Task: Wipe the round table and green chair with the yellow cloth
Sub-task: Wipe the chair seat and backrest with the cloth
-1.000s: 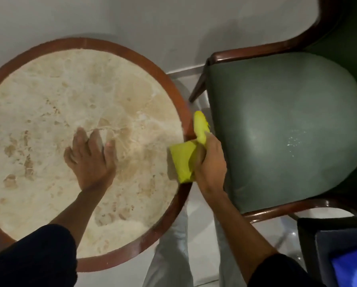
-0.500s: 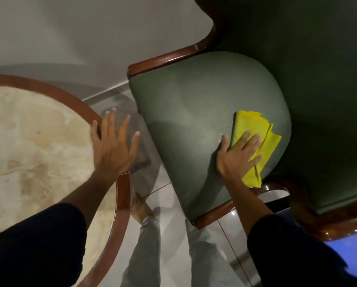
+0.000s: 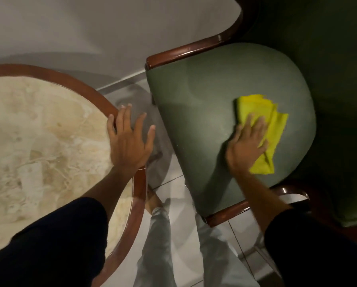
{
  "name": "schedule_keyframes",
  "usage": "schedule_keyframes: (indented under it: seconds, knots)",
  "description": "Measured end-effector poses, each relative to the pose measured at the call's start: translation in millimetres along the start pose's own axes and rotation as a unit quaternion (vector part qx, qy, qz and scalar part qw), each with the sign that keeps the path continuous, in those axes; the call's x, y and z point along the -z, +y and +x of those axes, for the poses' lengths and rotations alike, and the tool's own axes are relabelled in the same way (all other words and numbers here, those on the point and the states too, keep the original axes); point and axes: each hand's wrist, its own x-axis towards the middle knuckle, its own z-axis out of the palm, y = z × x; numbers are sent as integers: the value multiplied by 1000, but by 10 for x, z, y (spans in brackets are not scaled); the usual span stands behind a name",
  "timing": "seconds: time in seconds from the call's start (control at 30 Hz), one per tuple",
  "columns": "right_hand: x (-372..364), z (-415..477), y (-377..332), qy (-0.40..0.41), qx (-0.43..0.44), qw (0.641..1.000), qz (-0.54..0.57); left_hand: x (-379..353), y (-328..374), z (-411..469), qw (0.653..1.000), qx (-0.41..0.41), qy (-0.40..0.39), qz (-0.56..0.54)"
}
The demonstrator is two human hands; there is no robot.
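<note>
Wiping the green chair seat now, right hand pressing flat, fingers spread, on the yellow cloth near the seat's far rounded edge. Resting the left hand open and empty on the rim of the round bench, beside the chair. Judging the chair as partly covered only; seat's near side, backrest and wooden arms probably remaining. Unable to tell whether the bench is already clean.
</note>
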Motion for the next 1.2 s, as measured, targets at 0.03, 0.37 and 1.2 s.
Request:
schedule_keyframes:
  seconds: [0.03,0.37,1.2]
  knots:
    - [-61,-237,-154,-21,53,998,-9,1,-3,0,1000,0,-1,1]
    - [-125,-1307,559,-175,616,724,-259,30,13,-19,1000,-7,8,-16]
    - [514,-1227,279,-54,-45,993,93,95,337,-366,995,-85,-19,-41]
